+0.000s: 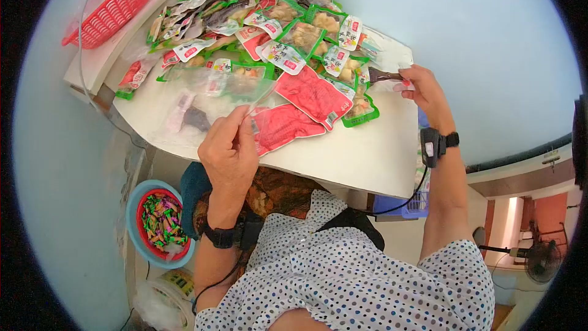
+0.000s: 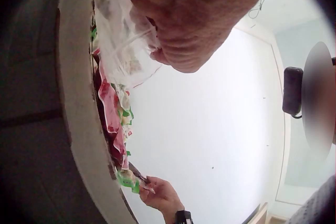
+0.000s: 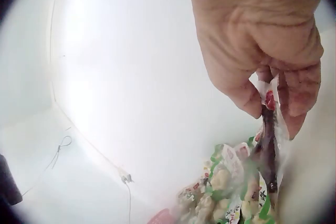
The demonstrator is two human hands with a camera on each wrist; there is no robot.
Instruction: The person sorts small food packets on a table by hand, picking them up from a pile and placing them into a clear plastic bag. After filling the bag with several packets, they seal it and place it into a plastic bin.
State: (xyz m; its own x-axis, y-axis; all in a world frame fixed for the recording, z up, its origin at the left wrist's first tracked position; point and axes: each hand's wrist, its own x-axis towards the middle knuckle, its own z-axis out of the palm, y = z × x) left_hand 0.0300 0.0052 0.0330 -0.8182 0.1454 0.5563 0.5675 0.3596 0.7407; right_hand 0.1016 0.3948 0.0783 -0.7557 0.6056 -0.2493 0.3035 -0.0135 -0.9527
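Note:
My left hand (image 1: pixel 229 147) pinches the edge of a clear plastic bag (image 1: pixel 248 89) at the near left of the table. Inside or beneath the bag's film shows a small packet with dark contents (image 1: pixel 195 117). At the table's right side my right hand (image 1: pixel 427 91) pinches the end of a small packet with dark contents (image 1: pixel 384 75), also seen as a dark packet (image 3: pixel 269 150) hanging from the fingers in the right wrist view. Between the hands lie two large red packets (image 1: pixel 315 95), overlapping. Behind them spreads a heap of green-edged snack packets (image 1: pixel 303 37).
A red plastic basket (image 1: pixel 119 9) stands on a ledge at the far left. Below the table's left side, a blue basin (image 1: pixel 139 242) holds a red bowl of small wrapped pieces. Under the right edge is a blue crate (image 1: pixel 398 206). A black fan (image 1: pixel 542 262) stands further right.

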